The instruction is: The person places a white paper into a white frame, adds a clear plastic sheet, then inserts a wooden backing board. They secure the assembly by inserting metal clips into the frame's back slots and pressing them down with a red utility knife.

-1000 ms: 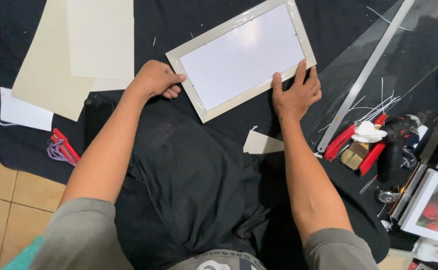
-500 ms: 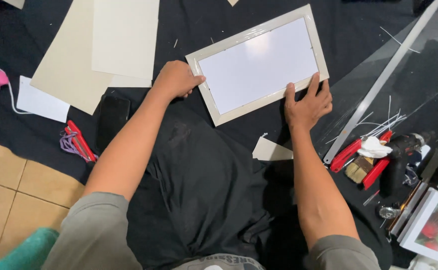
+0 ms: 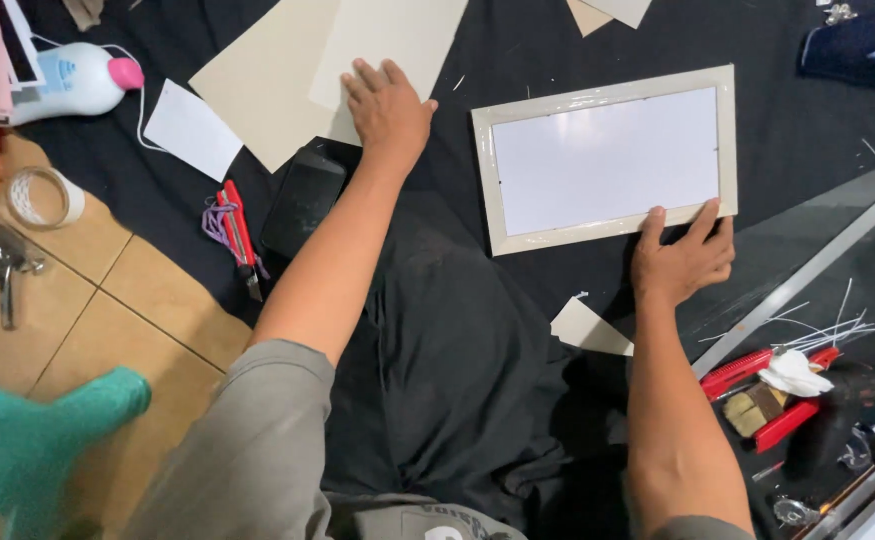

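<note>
Left hand (image 3: 387, 105) resting flat, open, on beige card sheet (image 3: 277, 75) | right hand (image 3: 682, 260) pressing fingers spread on picture frame (image 3: 602, 160) near edge | advising firm, even pressure.

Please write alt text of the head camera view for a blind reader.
Seen from above, the right hand presses the lower edge of a pale frame on black cloth, while the left hand rests on a cream sheet. A red cutter lies left.
</note>
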